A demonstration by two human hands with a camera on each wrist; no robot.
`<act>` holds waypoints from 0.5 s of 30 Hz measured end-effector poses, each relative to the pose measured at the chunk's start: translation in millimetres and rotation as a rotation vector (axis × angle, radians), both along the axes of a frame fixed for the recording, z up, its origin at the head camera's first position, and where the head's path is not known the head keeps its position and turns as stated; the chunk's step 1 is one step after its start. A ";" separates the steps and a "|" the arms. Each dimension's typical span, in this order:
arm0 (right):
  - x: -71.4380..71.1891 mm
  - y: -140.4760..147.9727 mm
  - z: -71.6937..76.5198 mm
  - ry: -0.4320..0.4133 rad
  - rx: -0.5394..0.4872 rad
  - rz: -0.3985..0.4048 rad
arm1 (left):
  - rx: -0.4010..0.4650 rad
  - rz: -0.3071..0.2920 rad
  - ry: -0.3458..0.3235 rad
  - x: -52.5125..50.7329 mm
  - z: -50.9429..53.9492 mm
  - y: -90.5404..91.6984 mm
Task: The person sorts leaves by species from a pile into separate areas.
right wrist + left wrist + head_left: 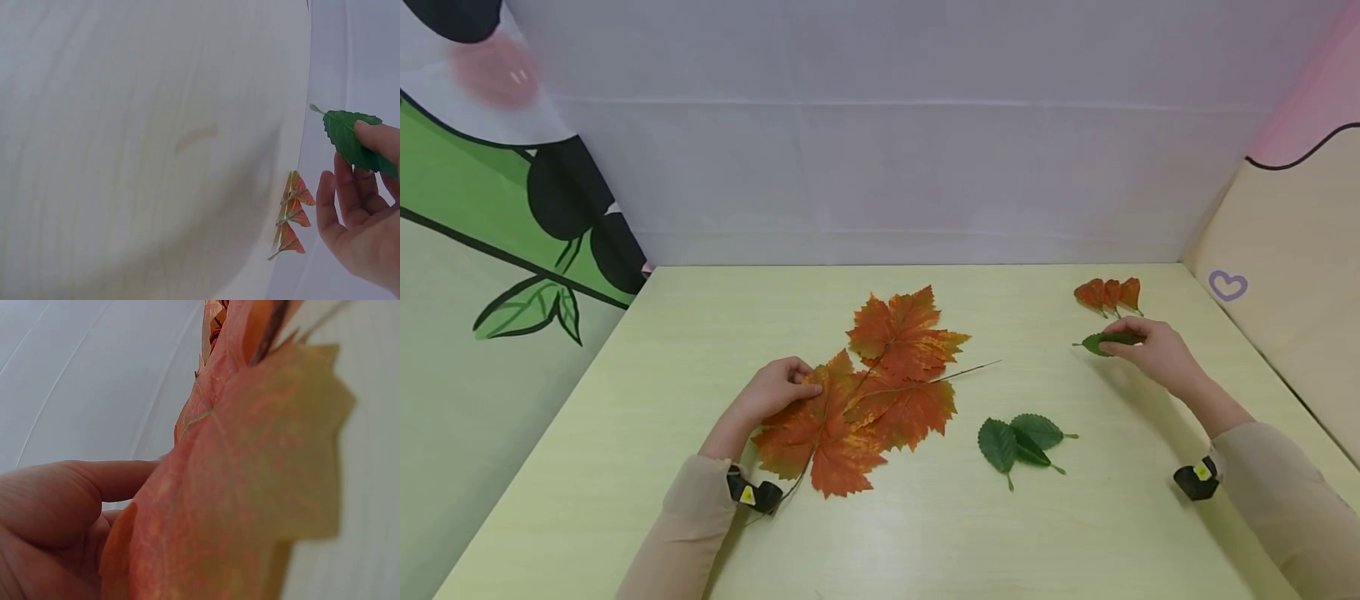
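Observation:
My left hand pinches the edge of a large orange maple leaf, thumb on top. In the left wrist view that leaf hides most of the fingertips. Two more maple leaves overlap with it, one behind and one to the right. Over the right side of the table, my right hand holds a green leaf between thumb and fingers, its stem pointing left. The right wrist view shows the same green leaf pinched under the thumb.
Several green leaves lie overlapped at the table's middle right. Three small orange leaves rest in a row near the back right, just beyond the right hand. A pale wall stands behind the table, with printed panels on both sides.

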State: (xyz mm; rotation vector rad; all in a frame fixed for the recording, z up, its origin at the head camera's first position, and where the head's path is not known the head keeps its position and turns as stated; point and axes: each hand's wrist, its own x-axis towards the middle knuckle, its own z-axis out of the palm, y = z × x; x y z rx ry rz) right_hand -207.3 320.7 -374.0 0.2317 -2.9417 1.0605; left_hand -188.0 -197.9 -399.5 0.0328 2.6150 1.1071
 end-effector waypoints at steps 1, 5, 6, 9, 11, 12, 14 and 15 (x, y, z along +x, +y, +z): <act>-0.6 3.8 -0.1 0.010 -0.020 -0.026 | -0.002 -0.001 0.000 -0.1 -0.1 0.0; -3.4 16.1 -0.2 0.030 -0.069 -0.081 | -0.004 0.001 -0.001 0.1 -1.0 -0.2; -4.0 18.6 -0.1 0.031 -0.068 -0.089 | -0.004 0.001 -0.002 0.1 -1.3 -0.3; -5.9 26.4 0.0 0.036 -0.041 -0.121 | -0.002 0.003 -0.007 0.1 -2.2 -0.5; -7.4 31.7 0.4 0.029 -0.019 -0.143 | 0.002 0.004 -0.009 -0.2 -2.5 -0.4; -8.5 34.6 0.5 0.025 -0.005 -0.155 | 0.003 0.005 -0.009 -0.4 -2.6 -0.3; -10.5 40.4 1.3 0.020 0.023 -0.172 | 0.002 0.002 -0.006 -0.9 -2.6 -0.3; -11.5 43.2 1.8 0.019 0.034 -0.175 | 0.000 0.004 -0.005 -1.2 -2.6 -0.3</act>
